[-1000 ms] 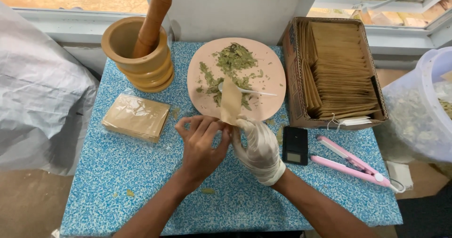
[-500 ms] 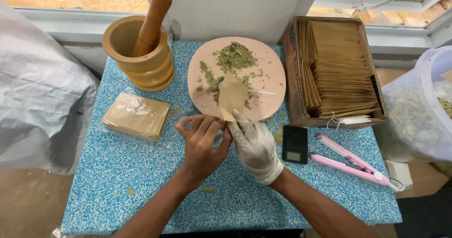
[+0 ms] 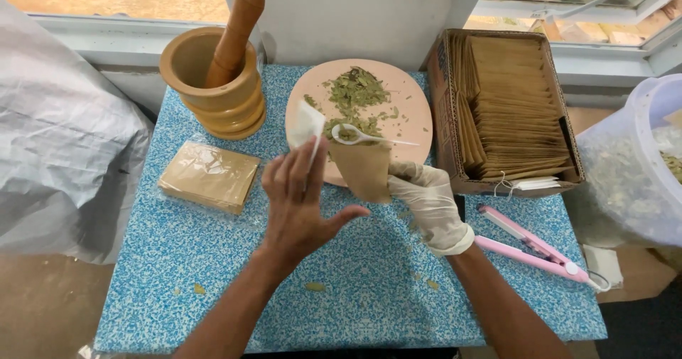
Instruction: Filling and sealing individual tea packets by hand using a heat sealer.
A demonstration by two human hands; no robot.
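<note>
The gloved right hand [image 3: 428,201] pinches an unfilled brown bag [image 3: 364,169] while the left hand [image 3: 302,199], fingers loosely spread, grips a white tag [image 3: 306,127]; leaves [image 3: 355,96] beyond wait unscooped.

This looks like a small home workshop for packing dried herbs by hand. A blue speckled desk [image 3: 213,259] stands against a window ledge. Beyond the hands sit a wooden mortar [image 3: 213,89] with its pestle [image 3: 234,32] and a pink plate [image 3: 405,110] of crushed green leaves [image 3: 355,93]. Beyond the right hand [image 3: 430,203] is a cardboard box [image 3: 444,117] full of brown paper sachets [image 3: 511,103]; just beside that hand lies a pink heat sealer [image 3: 533,249].
</note>
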